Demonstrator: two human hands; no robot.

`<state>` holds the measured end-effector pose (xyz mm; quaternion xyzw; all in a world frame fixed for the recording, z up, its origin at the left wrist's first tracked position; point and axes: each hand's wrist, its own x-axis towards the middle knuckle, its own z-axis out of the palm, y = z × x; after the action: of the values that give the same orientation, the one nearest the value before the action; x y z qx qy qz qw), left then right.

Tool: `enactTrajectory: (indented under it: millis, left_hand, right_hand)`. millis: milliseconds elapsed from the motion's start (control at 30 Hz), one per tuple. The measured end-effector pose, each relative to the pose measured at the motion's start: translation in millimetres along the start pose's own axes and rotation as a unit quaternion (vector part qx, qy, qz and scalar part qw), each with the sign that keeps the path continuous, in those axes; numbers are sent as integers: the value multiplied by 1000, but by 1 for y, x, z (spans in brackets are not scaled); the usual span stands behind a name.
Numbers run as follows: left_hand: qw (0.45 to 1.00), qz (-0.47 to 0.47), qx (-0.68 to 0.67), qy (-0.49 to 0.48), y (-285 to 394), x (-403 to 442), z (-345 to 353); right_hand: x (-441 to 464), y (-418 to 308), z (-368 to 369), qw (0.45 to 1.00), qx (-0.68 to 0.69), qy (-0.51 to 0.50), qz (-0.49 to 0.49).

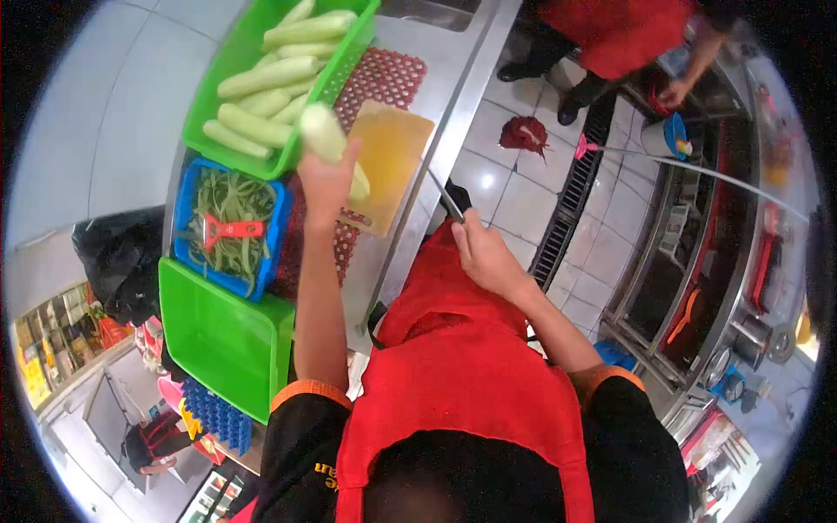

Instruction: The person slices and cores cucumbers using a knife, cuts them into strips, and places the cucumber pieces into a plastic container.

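Note:
My left hand (327,187) is closed round a pale peeled vegetable (321,131), blurred by motion, near the right wall of a green crate (356,54). Several similar long pale vegetables (268,77) lie in that crate. Another pale piece (359,183) shows beside my fingers, over a yellowed cutting board (394,157). In my right hand (485,253) is a knife (446,199), its blade pointing up and left past the counter edge. A blue tray (185,209) holds green peelings (234,187) with a red-handled peeler (234,229) on top.
Below the blue tray sits an empty green crate (228,336). A red perforated mat (384,78) lies under the board. At the upper right another person in a red apron (619,35) stands by a floor drain (567,209). A further person (157,440) appears lower left.

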<state>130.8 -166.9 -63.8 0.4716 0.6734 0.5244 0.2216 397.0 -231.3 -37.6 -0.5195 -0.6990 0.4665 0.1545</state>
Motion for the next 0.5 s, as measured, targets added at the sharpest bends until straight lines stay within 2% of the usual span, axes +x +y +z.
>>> enactTrajectory:
  millis: [67,100,133,200,233,267,333,400,467,500]
  left_hand:
    - [965,-76,178,-180,15,22,-7]
    - [951,-53,204,-229,4,27,-4]
    - [952,-50,206,-220,-2,29,-3]
    - [919,-63,263,-288,-20,30,8]
    - [893,72,359,-260,-75,29,14]
    - [894,72,357,-260,-74,31,10]
    - [916,-28,291,-276,-58,34,3]
    - [938,-10,246,-245,-14,30,-10]
    - [960,-35,173,-218,-6,28,-21]
    - [960,-37,176,-214,13,27,-27]
  right_hand:
    - [15,-6,0,1000,14,5,1]
    - [24,-9,1,999,30,13,10]
    - [31,-12,3,999,30,12,1]
    - [47,-12,10,998,57,14,-16]
    - [54,-5,16,998,56,15,-19]
    - [60,6,25,997,60,34,-45]
    - [63,9,19,995,62,50,-66]
    - [56,-8,1,988,116,-21,97]
    - [52,2,6,984,160,8,75]
    - [50,3,5,985,160,27,57]
